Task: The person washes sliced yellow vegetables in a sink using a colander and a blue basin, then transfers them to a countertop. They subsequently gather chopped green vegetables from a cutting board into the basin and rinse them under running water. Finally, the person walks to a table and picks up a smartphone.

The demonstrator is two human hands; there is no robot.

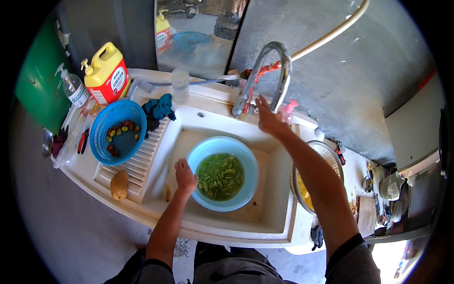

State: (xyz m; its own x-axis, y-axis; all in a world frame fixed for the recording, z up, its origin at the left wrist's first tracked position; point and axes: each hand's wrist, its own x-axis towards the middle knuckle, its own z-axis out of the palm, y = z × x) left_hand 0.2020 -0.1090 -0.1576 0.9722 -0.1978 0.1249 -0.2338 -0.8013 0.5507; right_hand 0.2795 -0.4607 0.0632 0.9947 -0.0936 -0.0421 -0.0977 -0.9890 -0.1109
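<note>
Sink: we are standing at a white sink [213,232] with a ribbed drainboard [152,144] on its left side.
Basin: a light-blue basin [252,171] is sitting inside the sink, between our arms.
Colander: a perforated metal colander [326,151] is standing right of the sink, partly behind our right forearm.
Basket: a blue basket [100,124] is holding small red and green-yellow fruits [116,133] at the drainboard.
Faucet: a curved metal faucet [285,75] is arching above the sink's back edge.
Right hand: we are reaching our right hand [270,118] to the faucet, two fingers extended; we cannot tell whether it is touching.
Left hand: we are holding our left hand [186,176] at the basin's left rim, fingers straight and close together.
Tuber: a brown tuber [119,185] is lying near the drainboard's front edge.
Greens: short cut green pieces [220,176] are lying in liquid inside the basin.
</note>
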